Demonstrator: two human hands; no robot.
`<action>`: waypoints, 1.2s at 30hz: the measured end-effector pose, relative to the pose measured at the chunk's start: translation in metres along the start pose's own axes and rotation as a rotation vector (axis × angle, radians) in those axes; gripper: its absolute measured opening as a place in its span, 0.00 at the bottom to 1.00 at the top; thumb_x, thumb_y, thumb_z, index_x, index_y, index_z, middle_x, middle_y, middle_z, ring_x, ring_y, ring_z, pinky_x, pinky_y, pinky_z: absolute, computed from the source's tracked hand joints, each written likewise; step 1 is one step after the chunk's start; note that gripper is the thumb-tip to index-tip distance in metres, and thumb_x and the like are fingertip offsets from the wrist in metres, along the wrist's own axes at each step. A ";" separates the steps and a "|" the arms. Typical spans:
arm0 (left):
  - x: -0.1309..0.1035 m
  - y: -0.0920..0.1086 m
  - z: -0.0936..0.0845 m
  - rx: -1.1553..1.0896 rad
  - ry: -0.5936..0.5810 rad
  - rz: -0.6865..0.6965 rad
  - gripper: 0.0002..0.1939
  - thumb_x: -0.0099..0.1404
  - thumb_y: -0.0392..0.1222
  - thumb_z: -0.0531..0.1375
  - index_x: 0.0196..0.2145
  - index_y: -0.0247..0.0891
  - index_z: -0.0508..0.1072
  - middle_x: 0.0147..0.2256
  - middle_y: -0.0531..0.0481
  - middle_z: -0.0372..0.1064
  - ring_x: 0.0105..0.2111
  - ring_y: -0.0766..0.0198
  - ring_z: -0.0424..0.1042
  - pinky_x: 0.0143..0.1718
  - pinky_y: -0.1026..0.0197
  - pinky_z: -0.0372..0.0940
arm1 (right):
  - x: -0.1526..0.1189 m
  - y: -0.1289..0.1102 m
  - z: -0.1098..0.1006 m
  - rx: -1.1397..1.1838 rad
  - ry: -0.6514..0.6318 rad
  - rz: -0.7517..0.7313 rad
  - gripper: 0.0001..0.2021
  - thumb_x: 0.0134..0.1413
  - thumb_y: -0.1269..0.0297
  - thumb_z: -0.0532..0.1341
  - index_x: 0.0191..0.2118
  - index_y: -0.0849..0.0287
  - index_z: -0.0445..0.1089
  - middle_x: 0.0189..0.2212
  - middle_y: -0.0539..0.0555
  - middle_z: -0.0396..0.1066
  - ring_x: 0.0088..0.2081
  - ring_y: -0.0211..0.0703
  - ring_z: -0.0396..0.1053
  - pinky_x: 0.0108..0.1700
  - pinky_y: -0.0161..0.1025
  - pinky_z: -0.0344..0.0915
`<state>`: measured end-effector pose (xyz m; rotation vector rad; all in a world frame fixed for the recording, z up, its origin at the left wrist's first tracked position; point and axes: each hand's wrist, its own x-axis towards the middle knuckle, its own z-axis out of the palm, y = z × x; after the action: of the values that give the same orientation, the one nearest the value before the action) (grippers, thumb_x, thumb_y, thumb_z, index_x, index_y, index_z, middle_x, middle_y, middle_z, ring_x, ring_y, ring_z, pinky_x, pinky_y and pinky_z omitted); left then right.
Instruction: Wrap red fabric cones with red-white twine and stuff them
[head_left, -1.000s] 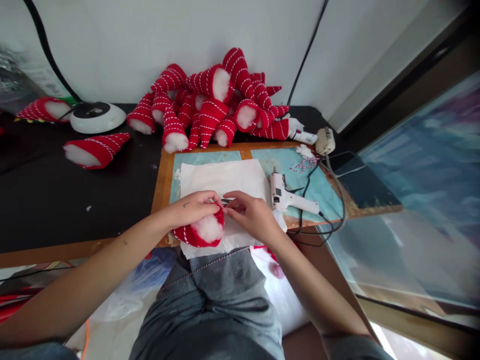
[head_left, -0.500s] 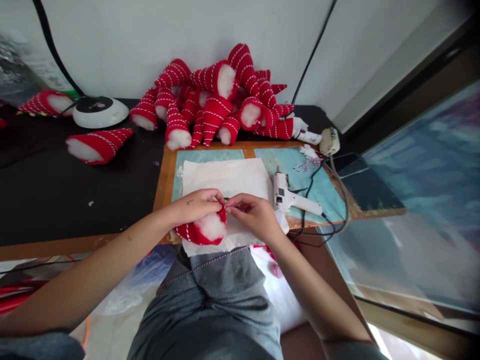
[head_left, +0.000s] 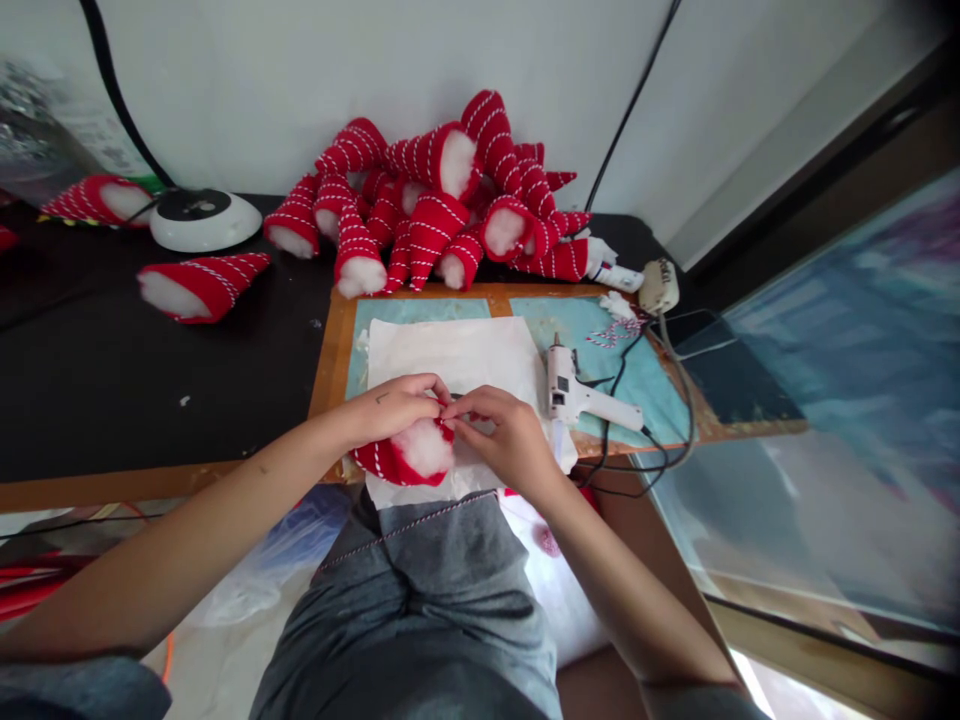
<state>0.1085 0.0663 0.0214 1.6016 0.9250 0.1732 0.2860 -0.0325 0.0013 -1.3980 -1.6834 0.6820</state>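
Observation:
My left hand point(head_left: 397, 408) is closed on a stuffed red cone hat point(head_left: 405, 478) wound with red-and-white cord. The hat lies on its side, its open end with white stuffing point(head_left: 426, 448) turned to the right. At the rim of that opening, my right hand point(head_left: 499, 430) pinches with thumb and forefinger, touching the left fingertips. Whether the pinch holds fabric or a cord end is too small to tell. Beneath both hands lies a white sheet point(head_left: 450, 345). A thin striped cord point(head_left: 409, 530) runs across the lap.
A white glue gun point(head_left: 574, 390) with a black cable rests right of the sheet on a blue-and-brown board point(head_left: 480, 295). Behind stands a pile of similar red cones point(head_left: 435, 225). One more cone point(head_left: 210, 285) and a white lamp base point(head_left: 204, 222) are at the left.
My right fingertips have shifted slightly left and down along the hat's rim. My left hand keeps its hold on the hat, and the view has tilted a little.

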 end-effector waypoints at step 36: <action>-0.003 0.002 0.000 -0.125 0.000 -0.002 0.15 0.56 0.50 0.61 0.37 0.40 0.73 0.34 0.52 0.72 0.36 0.58 0.70 0.37 0.59 0.62 | -0.017 -0.004 -0.001 -0.346 0.036 -0.300 0.13 0.69 0.73 0.53 0.54 0.58 0.68 0.45 0.56 0.78 0.45 0.48 0.74 0.47 0.45 0.70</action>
<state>0.1072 0.0644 0.0244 1.4856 0.8983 0.2247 0.2854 -0.0498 0.0011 -1.3349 -1.9950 0.2014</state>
